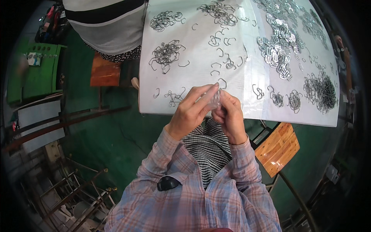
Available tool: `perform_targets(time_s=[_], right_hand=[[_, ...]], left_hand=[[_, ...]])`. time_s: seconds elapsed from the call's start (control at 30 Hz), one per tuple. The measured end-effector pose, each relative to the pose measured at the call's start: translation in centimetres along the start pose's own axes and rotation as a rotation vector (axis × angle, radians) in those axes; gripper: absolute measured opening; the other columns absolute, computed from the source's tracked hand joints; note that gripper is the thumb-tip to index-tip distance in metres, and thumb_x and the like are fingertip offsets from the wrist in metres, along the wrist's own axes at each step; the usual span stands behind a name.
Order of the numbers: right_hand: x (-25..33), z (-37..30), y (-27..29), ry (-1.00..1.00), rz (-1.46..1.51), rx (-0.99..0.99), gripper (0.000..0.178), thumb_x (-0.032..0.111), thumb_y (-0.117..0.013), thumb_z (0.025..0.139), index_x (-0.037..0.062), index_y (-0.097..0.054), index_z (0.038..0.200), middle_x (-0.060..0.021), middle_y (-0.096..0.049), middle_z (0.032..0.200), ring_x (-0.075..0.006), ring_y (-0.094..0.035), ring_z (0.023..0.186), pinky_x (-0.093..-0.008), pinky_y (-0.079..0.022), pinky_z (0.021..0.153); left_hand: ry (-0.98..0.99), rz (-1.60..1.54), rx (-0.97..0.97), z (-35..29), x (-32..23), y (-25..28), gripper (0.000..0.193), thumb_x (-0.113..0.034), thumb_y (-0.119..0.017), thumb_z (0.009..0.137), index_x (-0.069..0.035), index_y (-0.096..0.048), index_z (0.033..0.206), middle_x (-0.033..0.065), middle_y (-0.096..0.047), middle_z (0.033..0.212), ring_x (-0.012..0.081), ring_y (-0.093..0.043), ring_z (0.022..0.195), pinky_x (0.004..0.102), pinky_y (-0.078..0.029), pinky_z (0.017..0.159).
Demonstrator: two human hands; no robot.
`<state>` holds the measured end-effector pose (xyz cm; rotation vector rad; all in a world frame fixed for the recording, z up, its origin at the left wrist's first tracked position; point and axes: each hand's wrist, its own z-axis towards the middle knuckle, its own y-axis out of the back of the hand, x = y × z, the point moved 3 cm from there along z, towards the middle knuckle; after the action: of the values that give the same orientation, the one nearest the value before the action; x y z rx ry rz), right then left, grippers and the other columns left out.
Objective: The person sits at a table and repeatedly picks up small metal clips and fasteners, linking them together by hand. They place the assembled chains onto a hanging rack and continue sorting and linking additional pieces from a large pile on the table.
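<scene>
Just over the near edge of the white-covered table (pixel 193 83), my two hands meet around a small pale, see-through piece (pixel 215 100) with light stripes; its kind is hard to make out. My left hand (pixel 188 112) pinches it from the left, fingers stretched forward and close together. From the other side, the curled fingers and thumb of my right hand (pixel 231 112) grip it, hiding part of it. A bent wire hook (pixel 222 82) lies right beyond my fingertips. Left of my hands is a loose group of wire hooks (pixel 176 96).
Piles of wire hooks (pixel 167 54) and a heap of flat slotted metal buckles (pixel 278 48) cover parts of the table. A dense wire pile (pixel 321 92) sits at the right. Wooden stools (pixel 277 149) flank the table, and a person in white and black (pixel 112 31) is at the far left.
</scene>
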<state>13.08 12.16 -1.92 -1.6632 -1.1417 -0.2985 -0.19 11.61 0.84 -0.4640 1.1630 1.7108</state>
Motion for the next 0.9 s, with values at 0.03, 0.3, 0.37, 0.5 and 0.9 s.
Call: perform_targets(time_s=[0.03,0.3,0.37,0.5,0.9], right_hand=[[-0.1,0.0,-0.3,-0.006,0.011,-0.002,0.028,0.028,-0.047,0.103,0.0069,-0.056,0.087,0.0055,-0.040,0.060,-0.0021,-0.029,0.045,-0.0192,-0.022,0.040],[-1.5,-0.1,-1.2,0.010,0.076,-0.020,0.027,0.028,-0.046,0.104,0.0082,-0.054,0.087,0.0049,-0.042,0.062,-0.0019,-0.029,0.047,-0.0191,-0.021,0.040],[-2.1,-0.1,-1.0,0.072,0.085,-0.010,0.028,0.029,-0.046,0.104,0.0079,-0.054,0.087,0.0050,-0.041,0.062,-0.0018,-0.029,0.048,-0.0190,-0.022,0.041],[-0.6,0.2,-0.4,0.058,-0.097,0.094,0.031,0.029,-0.046,0.104,0.0073,-0.054,0.084,0.0052,-0.040,0.061,-0.0023,-0.029,0.049,-0.0192,-0.022,0.042],[-0.8,1.0,1.6,0.340,-0.723,-0.122,0.034,0.024,-0.053,0.099,0.0019,-0.054,0.074,-0.0063,-0.049,0.056,-0.0152,-0.046,0.046,-0.0337,-0.037,0.046]], left_hand=[[-0.004,0.007,-0.008,0.0,0.2,0.0,0.045,0.001,-0.066,0.083,0.002,-0.060,0.127,0.0174,-0.064,0.115,0.0289,-0.065,0.095,0.0341,-0.054,0.080],[0.011,0.027,-0.111,-1.0,1.3,-0.9,0.029,0.000,-0.052,0.093,0.005,-0.062,0.119,0.0193,-0.064,0.114,0.0291,-0.065,0.098,0.0344,-0.054,0.082],[0.016,-0.001,-0.084,-1.0,1.5,-0.9,0.030,0.002,-0.053,0.092,0.004,-0.062,0.120,0.0186,-0.063,0.116,0.0287,-0.065,0.101,0.0342,-0.054,0.084],[0.233,-0.374,0.047,-0.7,2.1,0.3,0.027,0.010,-0.061,0.085,0.004,-0.063,0.111,0.0146,-0.062,0.112,0.0232,-0.064,0.098,0.0319,-0.054,0.081],[0.805,-0.716,-0.221,-1.4,5.7,-0.6,0.022,0.001,-0.065,0.088,0.003,-0.061,0.110,0.0077,-0.064,0.093,0.0142,-0.064,0.083,0.0249,-0.054,0.067]])
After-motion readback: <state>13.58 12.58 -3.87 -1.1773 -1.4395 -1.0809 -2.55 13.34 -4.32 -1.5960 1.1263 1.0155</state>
